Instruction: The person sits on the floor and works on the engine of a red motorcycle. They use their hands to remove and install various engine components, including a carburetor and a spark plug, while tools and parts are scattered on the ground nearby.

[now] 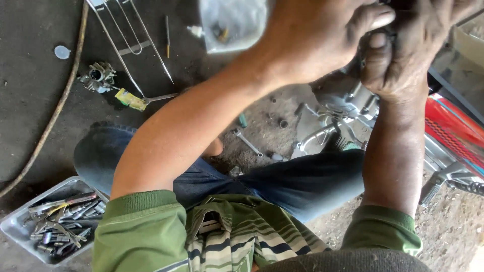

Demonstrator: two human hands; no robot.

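Grease-darkened hands: both meet at the upper right of the frame, pressed against the motorcycle engine [348, 98].
Left hand [322, 38]: upper centre-right, fingers curled, thumb stretched rightward to touch the other hand; whether it grips anything cannot be told.
Right hand [403, 48]: upper right, fingers folded around a dark part that is mostly hidden; what that part is cannot be told.
Engine: silver metal casing just below the hands, right of centre, partly covered by the right forearm.
Red bodywork [454, 133]: right edge of the frame, beside the right forearm.
Footpeg [433, 189]: lower right, grey metal, above dusty ground.
Tool tray [20, 224]: lower left, pale and shallow, filled with pliers, sockets and wrenches.
Carburettor [98, 76]: upper left, on the dark floor, well apart from the hands.
Yellow-handled tool [132, 99]: left of centre, just beside the carburettor.
Spanner [247, 142]: centre, lying on the ground between the knees.
Plastic bag [232, 22]: top centre, clear, touching the left wrist in the picture.
Hose [55, 106]: left side, running diagonally.
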